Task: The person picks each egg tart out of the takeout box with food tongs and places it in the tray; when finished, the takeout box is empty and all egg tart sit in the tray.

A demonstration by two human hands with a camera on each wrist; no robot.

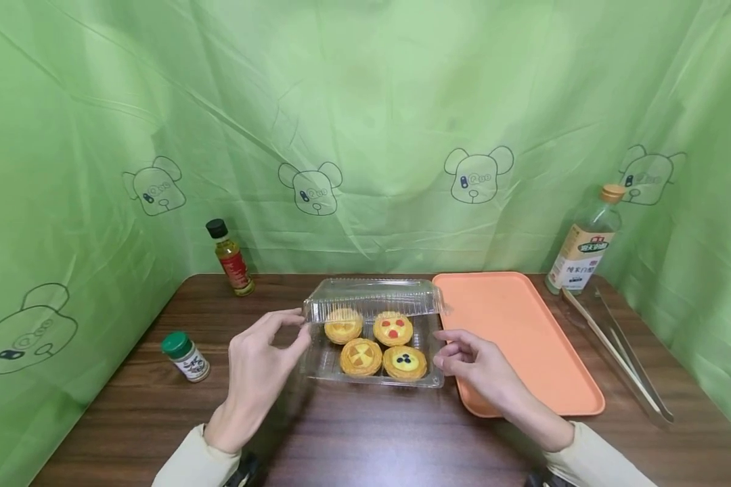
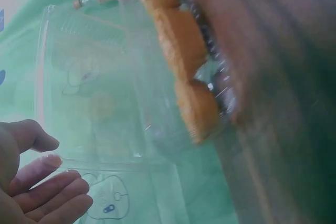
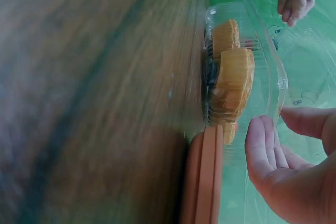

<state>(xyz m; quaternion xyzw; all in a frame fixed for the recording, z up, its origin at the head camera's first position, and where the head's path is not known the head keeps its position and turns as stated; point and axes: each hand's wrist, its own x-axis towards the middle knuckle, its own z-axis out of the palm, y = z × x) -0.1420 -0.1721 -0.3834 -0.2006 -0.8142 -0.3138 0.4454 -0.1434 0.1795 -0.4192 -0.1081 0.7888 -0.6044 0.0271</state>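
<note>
The left hand comes in from the near left, wrist raised and back of the hand up, thumb and forefinger reaching toward the left end of a clear plastic container. Its fingers are relaxed and parted, gripping nothing; the left wrist view shows thumb and fingers loosely spread beside the lid.

The right hand slants in from the near right, its forearm crossing the near part of the orange tray. Thumb and fingers stand apart at the container's right edge, loose rather than clenched; whether a fingertip touches the rim I cannot tell.

The container sits mid-table between both hands, just left of the tray. Its lid stands raised and tilted along the far side, above four tarts in the base. Both forearms wear pale sleeves.
</note>
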